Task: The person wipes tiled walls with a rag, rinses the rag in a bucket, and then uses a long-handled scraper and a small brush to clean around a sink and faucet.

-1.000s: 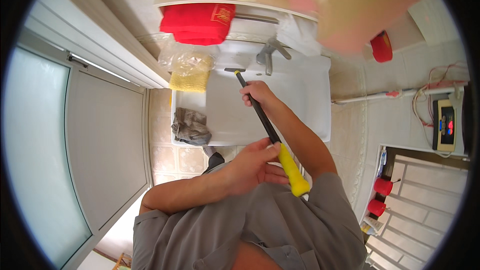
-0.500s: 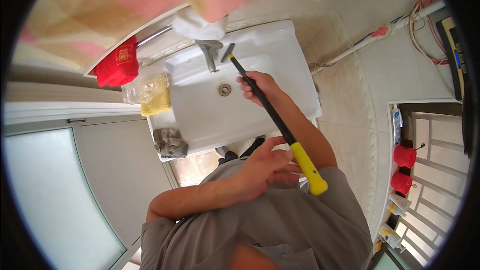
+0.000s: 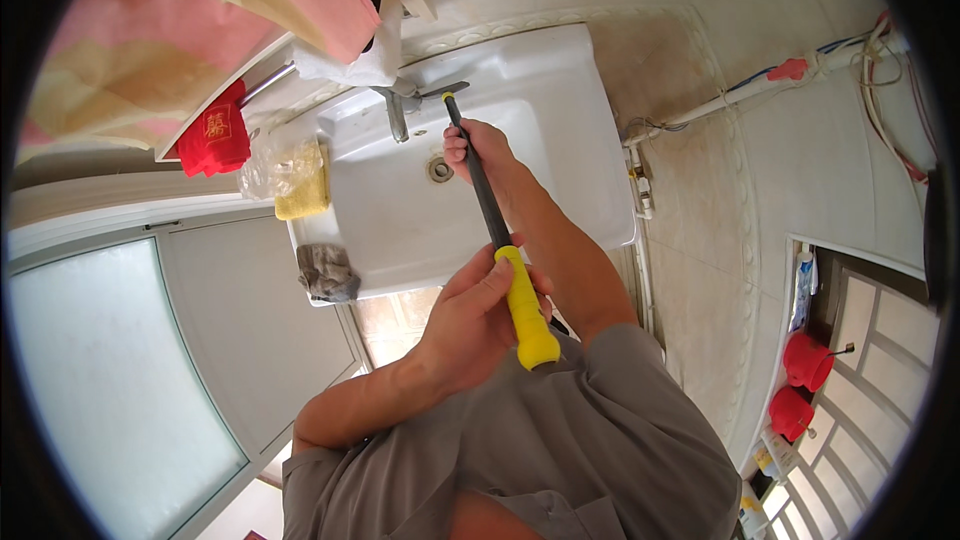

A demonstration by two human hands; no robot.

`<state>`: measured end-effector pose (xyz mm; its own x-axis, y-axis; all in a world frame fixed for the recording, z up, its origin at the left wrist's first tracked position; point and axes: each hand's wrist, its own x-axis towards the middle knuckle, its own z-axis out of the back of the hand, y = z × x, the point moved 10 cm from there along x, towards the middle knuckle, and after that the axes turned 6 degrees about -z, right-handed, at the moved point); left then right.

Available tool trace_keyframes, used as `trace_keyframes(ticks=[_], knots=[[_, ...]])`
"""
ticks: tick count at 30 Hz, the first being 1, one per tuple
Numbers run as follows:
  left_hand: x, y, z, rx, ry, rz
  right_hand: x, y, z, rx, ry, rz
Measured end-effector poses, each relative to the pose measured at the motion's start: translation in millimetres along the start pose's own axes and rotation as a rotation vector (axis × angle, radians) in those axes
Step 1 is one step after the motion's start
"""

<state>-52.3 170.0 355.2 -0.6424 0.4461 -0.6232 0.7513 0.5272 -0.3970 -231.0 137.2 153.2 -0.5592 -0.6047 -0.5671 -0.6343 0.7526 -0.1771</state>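
Observation:
Slanting over the white washbasin (image 3: 400,240) is a long-handled tool (image 3: 483,195) with a black shaft, a bulbous yellow grip and a narrow grey head set crosswise. I cannot tell its exact kind. My right hand (image 3: 482,148) is closed around the shaft just below the head. Lower down, my left hand (image 3: 475,305) wraps the upper part of the yellow grip, thumb lying along it. The head is up by the metal faucet (image 3: 398,115); whether they touch is unclear. Below the faucet is the round drain (image 3: 439,170).
On the basin's left rim lie a yellow cloth (image 3: 303,185), clear plastic wrapping and a crumpled grey-brown rag (image 3: 327,273). A red towel (image 3: 214,135) hangs from the rail beyond. Pipes and wires run along the right wall. Red cups (image 3: 808,360) stand on the window ledge.
My left hand has closed around the yellow grip, where its fingers were spread before. The tool's grip end has swung left, and my right hand has shifted slightly left with the shaft.

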Motion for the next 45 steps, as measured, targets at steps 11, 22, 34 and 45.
trace_keyframes(ticks=[11, 22, 34, 45], knots=[[-9, -11, 5, -0.027, -0.081, 0.013, 0, 7, 0, -0.235, -0.160, 0.098], [-8, -23, 5, -0.075, -0.055, 0.030, 1, 7, -14, -0.361, -0.176, 0.068], [-4, -5, 10, -0.073, -0.018, 0.069, -2, 14, -1, -0.358, -0.189, 0.125], [7, 56, 66, 0.075, -0.150, 0.209, 4, 4, 30, -0.431, -0.044, 0.194]])
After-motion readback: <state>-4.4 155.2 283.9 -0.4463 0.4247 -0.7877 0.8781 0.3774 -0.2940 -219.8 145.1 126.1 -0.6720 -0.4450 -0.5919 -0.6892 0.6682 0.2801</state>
